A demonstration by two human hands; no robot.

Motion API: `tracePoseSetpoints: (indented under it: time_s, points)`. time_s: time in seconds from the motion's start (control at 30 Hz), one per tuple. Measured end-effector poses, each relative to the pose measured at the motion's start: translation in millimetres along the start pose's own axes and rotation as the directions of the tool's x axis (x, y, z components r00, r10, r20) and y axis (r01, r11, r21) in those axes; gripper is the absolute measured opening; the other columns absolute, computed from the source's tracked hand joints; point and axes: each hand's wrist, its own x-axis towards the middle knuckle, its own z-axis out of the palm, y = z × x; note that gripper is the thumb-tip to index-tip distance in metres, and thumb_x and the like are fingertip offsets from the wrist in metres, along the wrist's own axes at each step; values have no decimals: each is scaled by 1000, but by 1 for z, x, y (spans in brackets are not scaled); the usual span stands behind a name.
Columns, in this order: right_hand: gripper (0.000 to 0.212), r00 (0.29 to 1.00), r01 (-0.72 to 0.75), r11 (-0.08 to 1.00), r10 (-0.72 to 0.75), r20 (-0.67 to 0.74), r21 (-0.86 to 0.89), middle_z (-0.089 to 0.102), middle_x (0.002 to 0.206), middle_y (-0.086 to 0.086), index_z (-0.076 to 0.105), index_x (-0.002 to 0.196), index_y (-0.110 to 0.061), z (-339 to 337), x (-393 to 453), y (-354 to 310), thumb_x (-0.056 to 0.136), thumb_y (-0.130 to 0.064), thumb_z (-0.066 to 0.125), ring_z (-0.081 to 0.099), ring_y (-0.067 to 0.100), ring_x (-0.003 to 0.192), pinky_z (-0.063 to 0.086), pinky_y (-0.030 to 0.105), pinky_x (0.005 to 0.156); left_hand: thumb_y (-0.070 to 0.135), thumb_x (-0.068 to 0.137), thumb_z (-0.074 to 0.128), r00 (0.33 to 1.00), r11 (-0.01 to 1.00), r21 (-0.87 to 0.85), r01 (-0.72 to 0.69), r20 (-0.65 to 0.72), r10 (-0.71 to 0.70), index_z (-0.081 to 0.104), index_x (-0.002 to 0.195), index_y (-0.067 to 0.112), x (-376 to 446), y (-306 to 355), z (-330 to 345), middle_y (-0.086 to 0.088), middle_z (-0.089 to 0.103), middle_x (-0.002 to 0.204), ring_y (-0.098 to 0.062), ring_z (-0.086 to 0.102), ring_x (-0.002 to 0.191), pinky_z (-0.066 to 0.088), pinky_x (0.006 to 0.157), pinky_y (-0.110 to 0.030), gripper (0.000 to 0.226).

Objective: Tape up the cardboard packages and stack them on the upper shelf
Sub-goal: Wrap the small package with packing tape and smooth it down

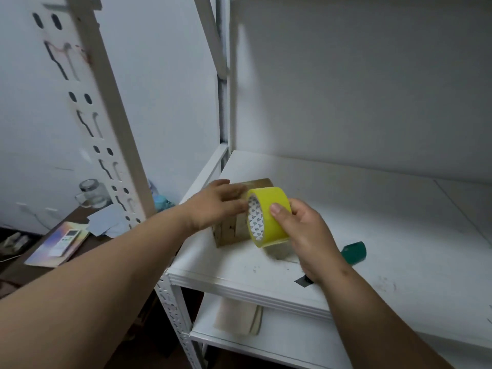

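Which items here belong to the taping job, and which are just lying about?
Job: cardboard package, yellow tape roll, left hand, right hand, white shelf.
Lying about: green-handled tool, glass jar, remote control, papers.

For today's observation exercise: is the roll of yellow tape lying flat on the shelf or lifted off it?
Lifted. The right hand grips the yellow tape on edge above the shelf.

Both forearms are bare from elbow to wrist: no sleeves, watch, bracelet or glove. The left hand (213,206) and the right hand (306,230) carry no visible rings. The right thumbnail is short and unpainted; a small dark mark sits near that wrist.
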Motion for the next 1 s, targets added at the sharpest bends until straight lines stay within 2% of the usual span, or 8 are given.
tracePoseSetpoints:
  time_s: [0.1,0.3,0.4,0.47,0.6,0.77,0.87,1.0]
  points:
    - [32,999,-35,999,35,10,-27,75,90,3,69,94,-21,0,-2,4,92,-51,59,70,23,90,51,41,86,70,47,58,983,965,258,-48,185,-1,17,155,41,-10,-8,-4,4,-1,165,-16,9,150,13,122,-32,119]
    - [34,991,-102,991,108,74,-84,72,94,6,67,95,-19,-5,-14,14,91,-52,62,66,29,93,52,41,81,32,87,73,998,983,179,-40,47,32,39,149,31,0,-13,-10,-1,24,159,-17,31,144,23,119,-30,71]
    - [23,968,-249,969,249,39,-2,66,79,-1,65,84,-28,-12,-24,27,74,-45,53,58,24,79,44,34,65,21,89,73,996,979,-193,71,58,-60,52,141,26,4,-7,-13,1,47,146,-19,47,133,33,116,-35,56]
    - [16,962,-272,962,271,36,31,64,71,-9,66,78,-34,-15,-27,30,72,-41,52,55,19,75,40,31,64,21,85,75,989,913,-384,138,93,-110,60,130,33,7,-4,-12,0,59,134,-20,55,124,39,112,-40,48]
    - [24,989,-147,989,147,-5,29,73,89,-2,68,94,-30,-13,-24,18,84,-50,60,67,27,87,54,45,63,29,93,66,978,887,-412,207,82,-190,63,116,37,9,-1,-12,0,65,121,-21,59,114,46,104,-44,24]
    - [28,996,-54,992,45,79,114,74,80,-6,68,98,-22,-10,-28,-7,74,-32,61,67,6,70,39,11,44,36,97,59,941,825,-458,331,98,-323,64,106,22,9,0,-6,1,64,88,-17,57,77,43,69,-28,18]
    - [30,993,-57,996,50,111,65,73,84,-3,67,100,-21,-5,-34,-2,71,-30,61,66,8,72,47,16,54,40,96,60,913,778,-492,390,95,-398,61,96,19,11,-10,-3,-2,61,84,-20,56,74,44,72,-29,21]
    - [34,990,-111,992,116,84,-53,74,91,0,67,99,-20,6,-39,20,73,-43,64,70,20,85,57,45,79,43,96,58,876,729,-524,440,71,-478,59,91,19,15,-17,4,-2,64,81,-19,60,69,48,66,-28,24]
